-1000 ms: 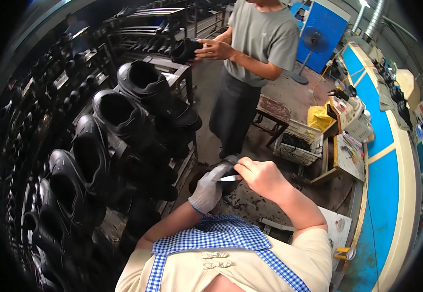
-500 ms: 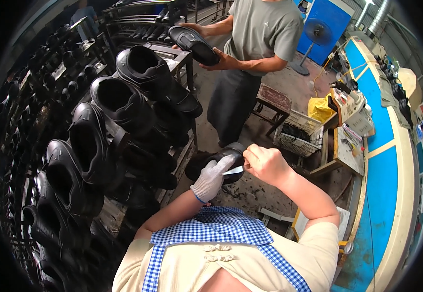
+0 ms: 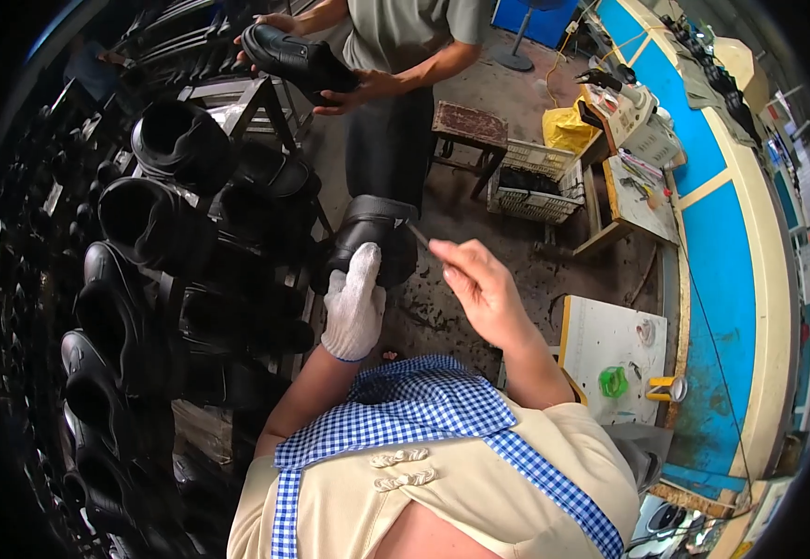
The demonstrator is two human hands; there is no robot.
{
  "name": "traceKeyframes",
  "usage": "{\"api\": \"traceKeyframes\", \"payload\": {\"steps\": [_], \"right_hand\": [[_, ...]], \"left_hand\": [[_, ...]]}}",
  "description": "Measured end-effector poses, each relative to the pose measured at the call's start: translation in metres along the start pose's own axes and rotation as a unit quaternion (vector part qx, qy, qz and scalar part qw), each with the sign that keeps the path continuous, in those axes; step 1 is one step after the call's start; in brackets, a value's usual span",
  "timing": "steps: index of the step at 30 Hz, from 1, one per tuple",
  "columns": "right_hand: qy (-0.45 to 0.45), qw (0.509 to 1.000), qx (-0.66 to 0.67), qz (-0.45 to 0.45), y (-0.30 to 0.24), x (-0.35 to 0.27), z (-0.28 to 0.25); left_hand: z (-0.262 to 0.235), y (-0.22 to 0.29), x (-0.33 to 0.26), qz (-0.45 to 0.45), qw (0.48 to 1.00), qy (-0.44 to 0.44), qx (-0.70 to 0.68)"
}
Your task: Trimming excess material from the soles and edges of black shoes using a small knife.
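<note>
In front of me a black leather shoe (image 3: 365, 233) is held by my left hand (image 3: 353, 303), which wears a white knitted glove and presses against its near side. Bare and closed, my right hand (image 3: 484, 291) grips a thin grey stick-like tool (image 3: 419, 235) between thumb and fingers. The tool's far end points at the shoe's upper right edge, by a small pale spot. Whether the tip touches the leather, and what kind of tool it is, I cannot make out.
Rack shelves at left hold several black shoes (image 3: 111, 307). Ahead stands a co-worker (image 3: 405, 47) with another black shoe (image 3: 298, 61) in both hands. A wooden stool (image 3: 470, 124), a plastic crate (image 3: 535, 205), a white-topped table (image 3: 610, 326) and a blue conveyor (image 3: 717, 238) lie to the right.
The view has swung right and down. My right hand has drawn back from the shoe, showing the thin tool. The gloved hand has shifted its hold, and more of the shoe's upper shows.
</note>
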State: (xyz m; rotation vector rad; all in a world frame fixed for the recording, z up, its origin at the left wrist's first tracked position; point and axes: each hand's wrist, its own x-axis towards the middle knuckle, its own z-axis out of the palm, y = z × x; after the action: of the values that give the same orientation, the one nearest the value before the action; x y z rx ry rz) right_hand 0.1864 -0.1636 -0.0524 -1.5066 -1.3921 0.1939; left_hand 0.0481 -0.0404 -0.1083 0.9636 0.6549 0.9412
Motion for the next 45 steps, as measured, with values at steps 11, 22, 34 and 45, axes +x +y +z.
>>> {"api": "traceKeyframes", "payload": {"steps": [11, 22, 34, 45], "right_hand": [[0.052, 0.991, -0.121, 0.024, -0.025, -0.009, 0.001], [0.052, 0.991, -0.121, 0.025, -0.031, -0.006, 0.005], [0.055, 0.987, -0.146, 0.030, -0.036, -0.006, 0.010], [0.068, 0.987, -0.140, 0.032, -0.034, -0.008, 0.014]], "left_hand": [[0.034, 0.023, -0.012, 0.102, 0.984, -0.042, 0.140], [0.033, 0.016, -0.005, 0.038, 0.997, -0.046, 0.057], [0.037, 0.018, -0.004, 0.073, 0.992, -0.059, 0.079], [0.033, 0.005, -0.001, 0.088, 0.994, -0.060, 0.036]]}}
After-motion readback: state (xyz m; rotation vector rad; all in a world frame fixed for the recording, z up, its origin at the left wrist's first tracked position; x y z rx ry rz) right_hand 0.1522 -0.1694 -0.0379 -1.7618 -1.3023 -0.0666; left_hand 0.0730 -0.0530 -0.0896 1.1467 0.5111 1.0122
